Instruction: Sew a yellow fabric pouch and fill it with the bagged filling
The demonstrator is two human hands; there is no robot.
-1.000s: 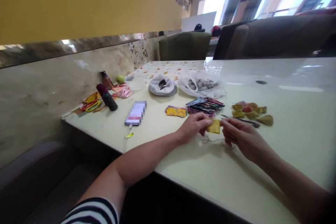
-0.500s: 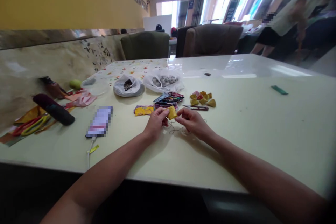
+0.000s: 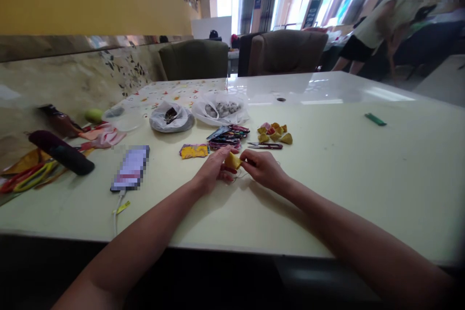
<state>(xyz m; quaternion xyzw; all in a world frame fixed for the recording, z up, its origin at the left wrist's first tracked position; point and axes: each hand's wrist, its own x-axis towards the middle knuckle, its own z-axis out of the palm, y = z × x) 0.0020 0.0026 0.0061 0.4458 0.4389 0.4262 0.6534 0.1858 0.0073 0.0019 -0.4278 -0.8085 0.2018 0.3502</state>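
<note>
A small yellow cloth pouch (image 3: 231,161) is between my two hands, just above the table. My left hand (image 3: 213,170) holds it from the left, with its fingers curved around it. At the pouch's right corner, my right hand (image 3: 263,168) is closed in a pinch; whether a needle is in it is too small to tell. Dark thread (image 3: 240,175) loops below the pouch. Thread snips (image 3: 267,146) lie just beyond my right hand. Behind them sits a cluster of small yellow and red cloth pouches (image 3: 275,133). A yellow cloth piece (image 3: 194,150) lies beyond my left hand.
A pile of patterned cloth pieces (image 3: 227,136) lies before two white plastic bags (image 3: 170,117) with filling. At left are a phone (image 3: 131,168) on a cable, a dark cylindrical case (image 3: 61,151) and pink cloth (image 3: 103,135). A green packet (image 3: 375,119) lies right. A person (image 3: 379,24) bends beyond.
My left fingers have shifted and spread around the pouch, which has tilted. My right hand stays pinched at its corner. The whole view has moved slightly, and the person behind has shifted.
</note>
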